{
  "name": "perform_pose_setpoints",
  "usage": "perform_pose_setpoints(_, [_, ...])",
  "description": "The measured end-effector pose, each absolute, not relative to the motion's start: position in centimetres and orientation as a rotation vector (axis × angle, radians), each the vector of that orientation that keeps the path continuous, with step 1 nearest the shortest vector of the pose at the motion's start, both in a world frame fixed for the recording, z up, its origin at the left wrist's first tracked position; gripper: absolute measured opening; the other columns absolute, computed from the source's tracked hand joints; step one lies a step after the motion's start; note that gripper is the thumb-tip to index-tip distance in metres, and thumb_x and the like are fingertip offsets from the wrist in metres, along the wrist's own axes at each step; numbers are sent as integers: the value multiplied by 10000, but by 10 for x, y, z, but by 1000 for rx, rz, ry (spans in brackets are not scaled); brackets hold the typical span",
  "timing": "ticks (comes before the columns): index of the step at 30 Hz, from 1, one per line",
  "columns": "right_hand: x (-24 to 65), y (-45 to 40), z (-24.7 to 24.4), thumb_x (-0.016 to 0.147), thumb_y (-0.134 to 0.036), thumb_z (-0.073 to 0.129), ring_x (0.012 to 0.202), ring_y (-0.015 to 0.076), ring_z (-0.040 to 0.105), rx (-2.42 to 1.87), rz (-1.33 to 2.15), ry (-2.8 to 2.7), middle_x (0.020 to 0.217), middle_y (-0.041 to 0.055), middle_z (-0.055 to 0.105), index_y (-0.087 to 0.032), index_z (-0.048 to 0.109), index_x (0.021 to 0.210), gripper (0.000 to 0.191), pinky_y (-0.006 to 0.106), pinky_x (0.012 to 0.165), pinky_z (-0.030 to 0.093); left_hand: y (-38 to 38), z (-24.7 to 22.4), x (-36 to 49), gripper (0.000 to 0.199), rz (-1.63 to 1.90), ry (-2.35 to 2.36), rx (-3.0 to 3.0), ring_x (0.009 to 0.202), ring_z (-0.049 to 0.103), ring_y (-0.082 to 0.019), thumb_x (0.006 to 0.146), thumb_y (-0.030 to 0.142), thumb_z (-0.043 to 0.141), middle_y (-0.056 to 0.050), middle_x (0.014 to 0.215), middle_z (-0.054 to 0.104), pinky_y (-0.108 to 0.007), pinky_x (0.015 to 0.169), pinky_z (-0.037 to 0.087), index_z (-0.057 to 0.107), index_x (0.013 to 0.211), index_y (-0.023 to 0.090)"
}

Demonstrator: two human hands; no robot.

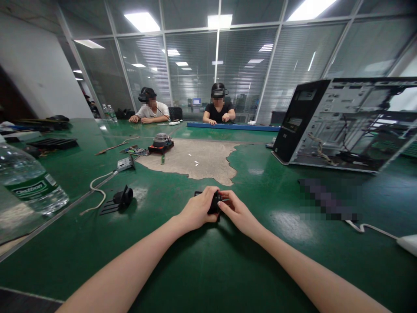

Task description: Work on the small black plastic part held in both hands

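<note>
A small black part (pixel 214 203), whose exact kind I cannot make out, is held between my two hands just above the green table (pixel 208 269). My left hand (pixel 202 204) wraps over it from the left, fingers on top and thumb below. From the right, my right hand (pixel 235 206) presses its fingertips and thumb against the part's side. Most of the part is hidden by my fingers; a dark end sticks out behind my left hand. To the left lies a black plastic piece with a round end and long prongs (pixel 122 198).
An opened computer case (pixel 339 126) stands at right. A water bottle (pixel 32 182) is at far left, near a metal box (pixel 125 163) with a cable. A heatsink with fan (pixel 162 142) and circuit board (pixel 137 151) lie farther back. Two people (pixel 219 106) sit across the table.
</note>
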State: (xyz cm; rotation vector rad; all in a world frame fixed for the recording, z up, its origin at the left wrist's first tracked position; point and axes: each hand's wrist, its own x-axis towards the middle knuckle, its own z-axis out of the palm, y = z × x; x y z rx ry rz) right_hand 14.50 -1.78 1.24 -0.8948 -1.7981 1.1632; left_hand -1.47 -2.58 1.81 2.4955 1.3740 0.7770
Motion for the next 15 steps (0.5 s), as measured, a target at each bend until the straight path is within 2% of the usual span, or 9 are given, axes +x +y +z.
perform_pose_setpoints(8, [146,-16,13,777,-310,496,759,124,557,-855,1231,-1731,851,-4,532,-203,448,867,148,286,701,463,-26,18,-15,555,756,1389,2525,835,554,-203,654,255,581,-58,1121,436,-318,681,455,292,1127,230])
perform_pose_setpoints(15, [145,-12,11,765,-313,507,803,138,550,-928,1194,-1730,941,33,513,-193,437,954,235,305,720,465,-25,18,-15,586,758,1378,2512,875,548,-208,635,223,591,-57,1132,430,-325,722,453,285,1134,232])
